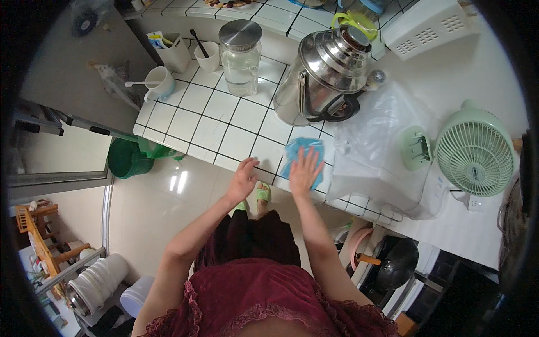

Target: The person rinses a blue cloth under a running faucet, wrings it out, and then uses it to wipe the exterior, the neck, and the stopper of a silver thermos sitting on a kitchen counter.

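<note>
Under my right hand [304, 175] a blue cloth [294, 148] lies flat on the white tiled counter [212, 124]. The palm and spread fingers press down on it. My left hand [244, 179] hovers by the counter's front edge with fingers partly bent and nothing in them. Behind the cloth stands a large stainless-steel kettle-like vessel [332, 67] with a black handle. A clear plastic bag or cover [370, 139] drapes over a pale box-shaped thing just right of the cloth. Farther back is a glass jug [240, 63] of clear liquid with a metal lid.
A mug [162, 82] with a toothbrush, a white cup [208, 59] and a white holder [174, 54] stand at the counter's left. On the right is a green fan [476, 151]. A wok [398, 263] sits lower right. A green bucket [128, 158] stands on the floor.
</note>
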`<state>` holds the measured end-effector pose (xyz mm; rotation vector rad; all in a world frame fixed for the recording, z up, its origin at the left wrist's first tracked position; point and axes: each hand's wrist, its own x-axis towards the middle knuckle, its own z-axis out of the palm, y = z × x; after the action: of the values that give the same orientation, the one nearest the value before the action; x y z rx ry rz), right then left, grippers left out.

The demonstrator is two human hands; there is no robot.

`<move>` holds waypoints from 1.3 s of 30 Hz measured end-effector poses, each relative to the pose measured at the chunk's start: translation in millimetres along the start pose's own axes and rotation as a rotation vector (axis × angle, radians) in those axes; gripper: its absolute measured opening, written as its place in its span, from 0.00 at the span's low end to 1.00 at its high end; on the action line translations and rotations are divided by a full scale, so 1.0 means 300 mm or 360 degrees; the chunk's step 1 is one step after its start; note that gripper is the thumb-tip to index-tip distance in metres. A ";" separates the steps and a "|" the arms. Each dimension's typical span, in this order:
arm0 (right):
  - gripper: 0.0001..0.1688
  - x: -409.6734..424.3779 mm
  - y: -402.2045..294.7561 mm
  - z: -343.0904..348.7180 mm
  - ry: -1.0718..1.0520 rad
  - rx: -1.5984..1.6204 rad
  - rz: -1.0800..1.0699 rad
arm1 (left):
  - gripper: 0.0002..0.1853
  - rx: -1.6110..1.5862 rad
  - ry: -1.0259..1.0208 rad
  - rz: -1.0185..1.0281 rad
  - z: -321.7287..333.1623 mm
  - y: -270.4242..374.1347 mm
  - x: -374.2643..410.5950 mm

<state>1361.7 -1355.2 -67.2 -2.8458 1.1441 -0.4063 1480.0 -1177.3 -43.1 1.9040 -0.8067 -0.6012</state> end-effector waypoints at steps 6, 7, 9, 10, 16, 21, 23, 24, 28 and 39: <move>0.28 0.138 -0.130 0.133 0.0129 0.0191 0.0021 | 0.22 -0.0224 0.0046 -0.0083 0.024 0.036 0.027; 0.29 0.110 -0.222 0.084 0.0030 0.0435 -0.0120 | 0.21 -0.0197 0.0124 -0.0073 0.028 0.032 0.040; 0.31 0.050 -0.295 -0.001 -0.0232 0.0549 -0.0452 | 0.21 -0.0146 0.0253 -0.0055 0.036 0.027 0.061; 0.31 0.027 -0.267 -0.010 -0.0290 0.0621 -0.0588 | 0.21 -0.0130 0.0240 -0.0070 0.033 0.040 0.064; 0.33 0.055 -0.002 -0.066 -0.0361 0.0282 -0.0508 | 0.21 -0.0202 0.0100 -0.0144 0.023 0.137 0.090; 0.32 0.154 -0.154 0.032 0.0015 0.0500 -0.0285 | 0.19 -0.0550 -0.0048 0.0041 -0.013 0.368 0.186; 0.31 0.155 -0.190 0.025 0.0019 0.0741 -0.0479 | 0.21 -0.0448 -0.0116 0.0245 -0.018 0.496 0.232; 0.30 0.141 -0.195 0.011 -0.0041 0.0795 -0.0593 | 0.21 -0.0394 -0.0152 0.0350 -0.009 0.554 0.257; 0.28 0.035 -0.159 -0.047 -0.0259 0.0954 -0.1062 | 0.25 -0.0679 -0.0052 0.0373 0.093 0.756 0.370; 0.19 0.004 0.013 -0.192 0.0277 0.2075 0.0778 | 0.13 -0.1428 -0.0049 -0.0019 0.123 0.749 0.383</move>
<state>1345.0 -1355.9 -11.9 -1.3956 0.9684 -0.9161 1467.4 -1359.0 135.4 1.0757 -0.4205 -0.8253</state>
